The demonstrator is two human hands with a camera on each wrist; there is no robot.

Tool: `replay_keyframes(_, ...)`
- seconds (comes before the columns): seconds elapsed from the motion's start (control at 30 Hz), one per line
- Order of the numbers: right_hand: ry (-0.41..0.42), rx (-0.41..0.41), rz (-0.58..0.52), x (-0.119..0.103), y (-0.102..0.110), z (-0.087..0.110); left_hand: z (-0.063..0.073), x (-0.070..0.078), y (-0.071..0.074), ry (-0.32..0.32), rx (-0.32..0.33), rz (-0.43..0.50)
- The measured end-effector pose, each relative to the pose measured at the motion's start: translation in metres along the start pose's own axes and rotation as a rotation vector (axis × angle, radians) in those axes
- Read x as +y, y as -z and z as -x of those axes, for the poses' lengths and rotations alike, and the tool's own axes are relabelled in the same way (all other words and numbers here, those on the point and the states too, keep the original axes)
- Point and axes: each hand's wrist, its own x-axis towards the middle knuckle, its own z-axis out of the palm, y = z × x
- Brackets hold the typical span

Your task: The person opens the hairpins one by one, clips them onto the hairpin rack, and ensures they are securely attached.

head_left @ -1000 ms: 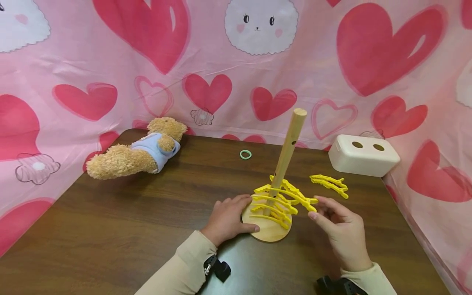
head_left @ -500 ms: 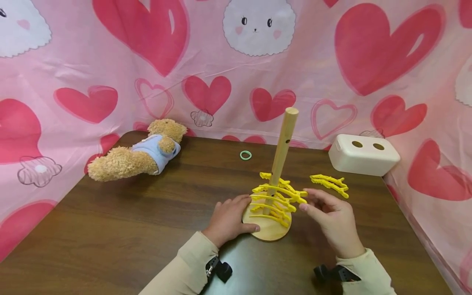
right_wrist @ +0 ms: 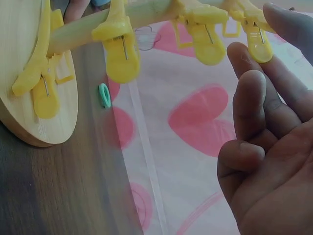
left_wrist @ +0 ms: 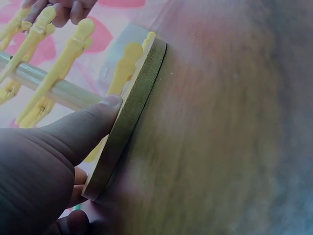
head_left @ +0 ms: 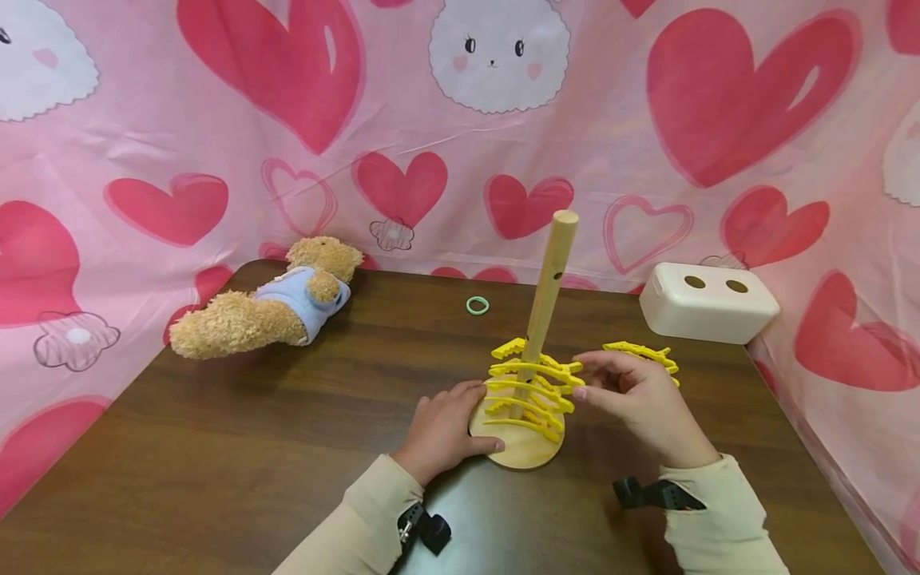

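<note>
A wooden pole [head_left: 549, 287] rises, a little tilted in the head view, from a round wooden base [head_left: 519, 455]. Several yellow alligator hair clips [head_left: 541, 407] straddle its lower part, one above another. My left hand [head_left: 446, 431] grips the rim of the base, thumb on top; its thumb [left_wrist: 90, 120] shows close in the left wrist view. At the uppermost hair clip [right_wrist: 260, 46], my right hand [head_left: 643, 399] pinches the handle end between thumb and fingers. That clip's two arms lie on either side of the pole; whether they press on it I cannot tell.
More yellow clips [head_left: 650, 351] lie on the table, partly behind my right hand. Farther back are a green ring [head_left: 477, 306] and a white box [head_left: 707, 307] with two holes. A teddy bear [head_left: 287, 307] lies at the left, before a pink heart-print cloth [head_left: 316, 192].
My right hand has moved left and slightly up, carrying the uppermost hair clip farther across the pole. The pole looks more upright. My left hand has kept its grip on the base.
</note>
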Motion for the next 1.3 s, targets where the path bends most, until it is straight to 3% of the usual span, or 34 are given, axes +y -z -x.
replay_keyframes(0.73, -0.013, -0.036, 0.001, -0.001, 0.005, -0.001, 0.0, -0.005, -0.001, -0.009, 0.028, 0.043)
replay_keyframes(0.87, 0.018, -0.008, 0.023, 0.008, 0.01, -0.004, 0.0, -0.006, -0.001, -0.036, 0.014, 0.009)
replay_keyframes(1.03, 0.006, 0.041, 0.167, 0.023, 0.019, -0.007, 0.0, -0.005, 0.0, -0.052, -0.028, -0.017)
replay_keyframes(1.3, -0.054, 0.198, 0.253, 0.047, 0.037, -0.009, -0.002, -0.006, 0.001, -0.015, -0.056, 0.006)
